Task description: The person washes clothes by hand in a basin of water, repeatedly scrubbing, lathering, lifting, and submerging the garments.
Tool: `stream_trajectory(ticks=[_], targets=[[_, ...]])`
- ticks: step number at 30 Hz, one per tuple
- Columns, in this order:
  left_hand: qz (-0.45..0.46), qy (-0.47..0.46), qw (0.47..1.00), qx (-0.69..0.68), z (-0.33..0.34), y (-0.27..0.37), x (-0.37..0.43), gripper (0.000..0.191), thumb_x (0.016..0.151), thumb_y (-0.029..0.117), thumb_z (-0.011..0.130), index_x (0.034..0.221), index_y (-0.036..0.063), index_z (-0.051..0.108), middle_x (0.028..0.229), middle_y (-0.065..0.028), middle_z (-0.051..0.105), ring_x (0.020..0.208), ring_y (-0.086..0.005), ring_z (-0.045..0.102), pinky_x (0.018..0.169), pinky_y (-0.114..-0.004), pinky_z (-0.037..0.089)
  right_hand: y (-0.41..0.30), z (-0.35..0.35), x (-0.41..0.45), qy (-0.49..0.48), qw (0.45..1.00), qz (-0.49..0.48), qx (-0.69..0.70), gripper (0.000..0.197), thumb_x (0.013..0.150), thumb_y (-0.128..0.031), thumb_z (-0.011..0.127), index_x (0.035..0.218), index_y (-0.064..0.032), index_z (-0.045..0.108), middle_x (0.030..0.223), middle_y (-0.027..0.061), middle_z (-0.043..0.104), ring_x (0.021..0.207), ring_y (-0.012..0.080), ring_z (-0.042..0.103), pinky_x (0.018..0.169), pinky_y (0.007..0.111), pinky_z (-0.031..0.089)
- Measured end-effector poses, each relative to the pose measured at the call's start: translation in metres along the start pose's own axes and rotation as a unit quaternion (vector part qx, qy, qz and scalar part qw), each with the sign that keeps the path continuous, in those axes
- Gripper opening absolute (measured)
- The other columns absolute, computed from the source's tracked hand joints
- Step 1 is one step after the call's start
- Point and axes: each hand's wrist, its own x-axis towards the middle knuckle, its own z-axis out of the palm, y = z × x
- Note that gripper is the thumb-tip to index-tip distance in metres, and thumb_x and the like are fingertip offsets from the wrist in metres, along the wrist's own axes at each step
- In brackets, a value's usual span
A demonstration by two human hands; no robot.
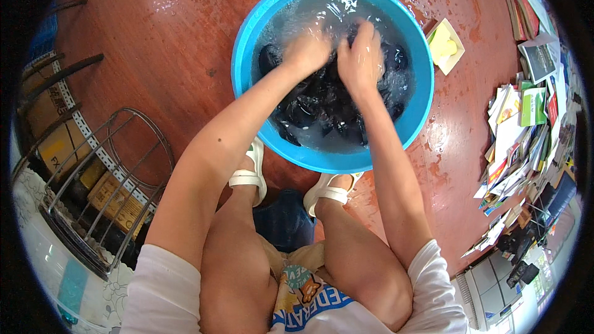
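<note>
A round blue plastic basin stands on the floor, holding cloudy, sudsy water. Dark wet cloth lies bunched in it, partly under the surface. My left hand is in the basin at the cloth's far side, blurred, with its fingertips hidden by splashing water. Just to its right, my right hand has its thumb and fingers around a fold of the dark cloth. Beside the basin's right rim, a yellow bar of soap rests in a small pale open box.
Wet patches mark the reddish wooden floor. At left stands a metal rack near cardboard boxes. Piles of books and papers lie along the right. A dark blue stool is between my legs, and my white clogs flank the basin's near side.
</note>
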Motion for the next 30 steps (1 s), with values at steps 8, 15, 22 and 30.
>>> stream_trajectory(ticks=[8,15,22,30], targets=[[-0.178,-0.121,0.849,-0.482,-0.036,0.039,-0.034,0.043,0.101,0.037,0.050,0.136,0.0128,0.054,0.132,-0.0055,0.058,0.119,-0.0174,0.056,0.103,-0.034,0.042,-0.039,-0.035,-0.004,0.057,0.990,-0.091,0.095,0.027,0.091,-0.021,0.061,0.112,-0.0063,0.055,0.100,0.0191,0.058,0.084,0.0415,0.062,0.073,0.050,0.051],[-0.188,-0.107,0.789,-0.575,-0.046,0.039,-0.037,0.038,0.098,0.029,0.057,0.125,0.0015,0.057,0.116,-0.0090,0.064,0.103,-0.0165,0.060,0.088,-0.032,0.048,-0.035,-0.038,-0.027,0.018,0.974,0.042,0.220,0.023,0.093,-0.016,0.060,0.110,-0.0015,0.053,0.104,0.0243,0.063,0.093,0.0441,0.063,0.077,0.047,0.052],[-0.240,-0.148,0.760,-0.585,-0.033,0.042,-0.043,0.037,0.099,0.029,0.056,0.127,0.0042,0.059,0.123,-0.0083,0.064,0.112,-0.0168,0.059,0.097,-0.032,0.047,-0.003,-0.029,0.012,0.089,0.986,-0.076,0.116,0.019,0.095,-0.019,0.059,0.107,-0.0040,0.057,0.096,0.0195,0.064,0.088,0.0419,0.062,0.075,0.049,0.051],[0.007,0.133,0.980,-0.149,-0.029,0.005,-0.020,0.042,0.096,0.027,0.062,0.128,0.0011,0.055,0.123,-0.0217,0.062,0.112,-0.0295,0.061,0.099,-0.035,0.044,0.020,-0.024,-0.052,0.031,0.998,-0.050,0.006,0.074,0.092,-0.031,0.065,0.153,-0.0092,0.031,0.132,0.0325,0.041,0.117,0.0460,0.046,0.104,0.055,0.034]])
